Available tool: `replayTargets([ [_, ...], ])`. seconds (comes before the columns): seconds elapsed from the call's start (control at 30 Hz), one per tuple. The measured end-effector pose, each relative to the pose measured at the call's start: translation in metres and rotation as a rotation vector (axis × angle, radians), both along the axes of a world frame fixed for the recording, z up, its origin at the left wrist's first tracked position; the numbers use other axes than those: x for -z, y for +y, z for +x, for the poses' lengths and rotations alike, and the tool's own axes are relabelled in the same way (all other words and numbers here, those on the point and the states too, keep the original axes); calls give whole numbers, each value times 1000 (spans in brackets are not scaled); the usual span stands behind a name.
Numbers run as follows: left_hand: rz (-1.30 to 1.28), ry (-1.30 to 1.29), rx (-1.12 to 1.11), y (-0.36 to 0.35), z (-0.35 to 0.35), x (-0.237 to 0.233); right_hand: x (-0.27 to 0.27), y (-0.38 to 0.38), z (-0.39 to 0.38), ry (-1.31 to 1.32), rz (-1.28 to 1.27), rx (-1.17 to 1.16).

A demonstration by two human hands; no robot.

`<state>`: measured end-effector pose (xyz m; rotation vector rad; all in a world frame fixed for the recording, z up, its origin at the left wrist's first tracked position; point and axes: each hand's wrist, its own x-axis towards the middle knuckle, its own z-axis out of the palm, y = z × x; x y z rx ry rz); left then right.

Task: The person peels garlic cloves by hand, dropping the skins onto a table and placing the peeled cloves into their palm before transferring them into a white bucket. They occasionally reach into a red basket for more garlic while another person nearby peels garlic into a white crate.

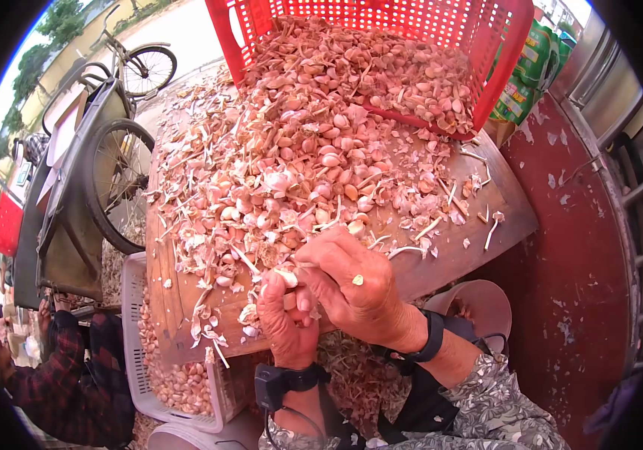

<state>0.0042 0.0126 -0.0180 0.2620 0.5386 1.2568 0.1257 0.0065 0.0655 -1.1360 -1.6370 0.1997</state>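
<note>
At the front edge of the wooden table, my left hand is closed, with a pale garlic clove between its thumb and fingers. My right hand meets it from the right, its fingers pinched together at the same clove; whether they grip the clove or a bit of its skin is too small to tell. A small yellowish flake sticks to the back of my right hand. Just beyond both hands spreads a big heap of garlic cloves and loose skins, with dry stems among them.
A red basket lies tipped at the back, cloves spilling out. Below left stands a white crate of cloves; a bucket is at the right. A cart wheel and a seated person are at the left.
</note>
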Motion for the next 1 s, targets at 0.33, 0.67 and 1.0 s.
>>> replayTargets([
  [0.33, 20, -187, 13, 3, -5, -6, 38, 66, 74, -515, -64, 340],
  [0.67, 36, -219, 73, 4, -7, -12, 39, 75, 66, -766, -456, 308],
  [1.0, 40, -230, 82, 4, -7, -8, 39, 71, 95, -74, -473, 283],
])
